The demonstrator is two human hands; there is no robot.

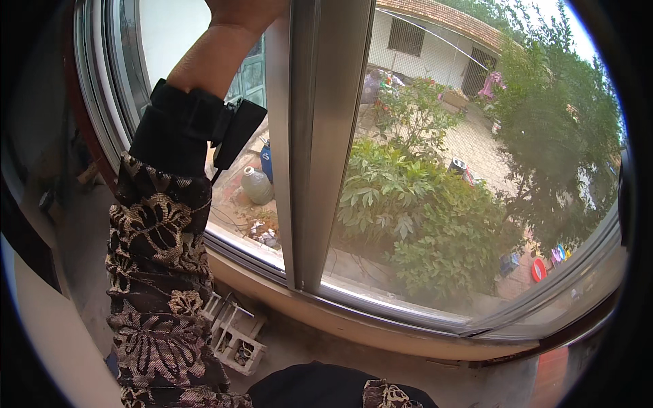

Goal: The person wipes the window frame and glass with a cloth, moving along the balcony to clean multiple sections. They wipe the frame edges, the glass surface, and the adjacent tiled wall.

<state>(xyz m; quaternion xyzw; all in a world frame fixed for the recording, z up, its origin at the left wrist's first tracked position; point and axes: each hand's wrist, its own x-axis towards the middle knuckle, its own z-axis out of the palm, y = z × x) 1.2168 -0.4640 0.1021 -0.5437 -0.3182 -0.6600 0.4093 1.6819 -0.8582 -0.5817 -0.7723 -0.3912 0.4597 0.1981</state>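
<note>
My left hand (248,11) is raised at the top edge of the picture, beside the metal upright of a sliding window frame (334,143). Only its wrist side shows; the fingers are cut off, so what they touch cannot be seen. A black strap with a black device (240,133) sits around the wrist, over a dark sleeve with a floral pattern (158,285). My right hand is out of view; a bit of patterned sleeve (390,395) shows at the bottom edge. A fine mesh screen covers at least part of the right opening.
Below the window runs a sill (357,334). A plastic crate-like holder (237,339) stands beneath it, near my left sleeve. Outside are a large plastic jug (256,186), green bushes (433,224), a red basin (538,270) and a paved yard with a low building.
</note>
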